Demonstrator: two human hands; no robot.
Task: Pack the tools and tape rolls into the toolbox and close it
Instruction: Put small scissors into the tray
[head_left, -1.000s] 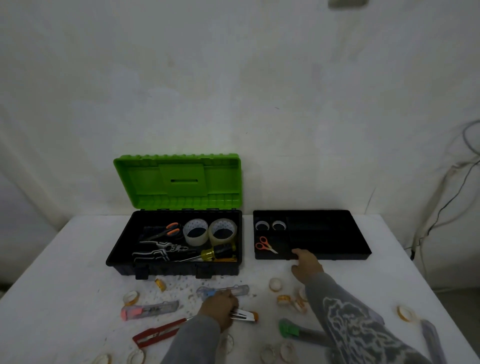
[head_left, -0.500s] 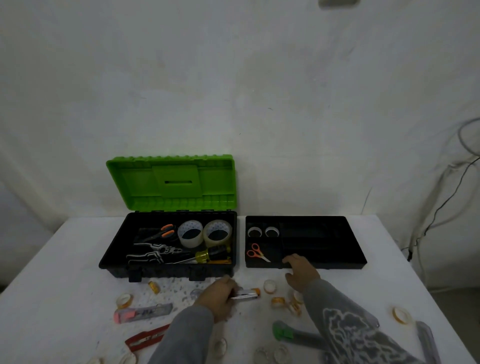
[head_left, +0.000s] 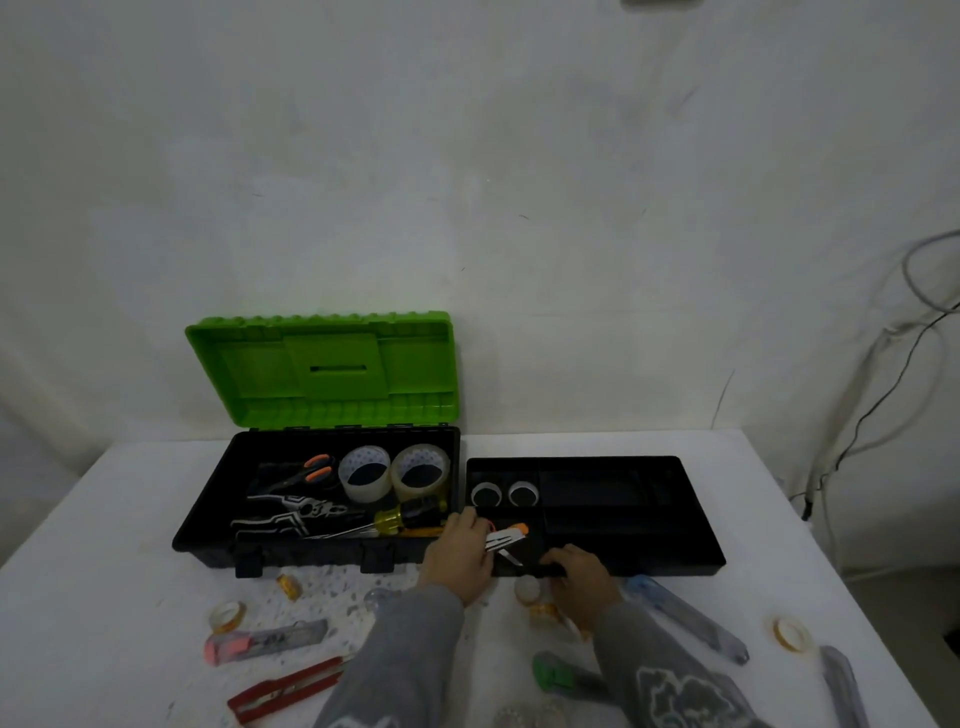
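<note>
The black toolbox (head_left: 208, 525) stands open with its green lid (head_left: 322, 369) upright; inside lie two large clear tape rolls (head_left: 392, 473), orange-handled scissors (head_left: 306, 473), pliers (head_left: 291, 512) and a yellow-handled screwdriver (head_left: 400, 517). To its right sits the black insert tray (head_left: 691, 519) with two small tape rolls (head_left: 504, 493) in a back-left compartment. My left hand (head_left: 457, 558) holds a small metal tool with an orange tip (head_left: 506, 538) over the tray's front-left compartment. My right hand (head_left: 576, 574) grips the tray's front edge.
On the white table lie a pink utility knife (head_left: 265, 639), a red cutter (head_left: 285, 693), a green utility knife (head_left: 566, 675), a blue-grey knife (head_left: 685, 618), another grey knife (head_left: 844, 686) and several small tape rolls (head_left: 226, 616). Cables (head_left: 883, 395) hang at the right wall.
My left hand lifted the orange-tipped metal tool from the table and carried it right and forward over the tray's front-left compartment. My right hand stayed at the tray's front edge.
</note>
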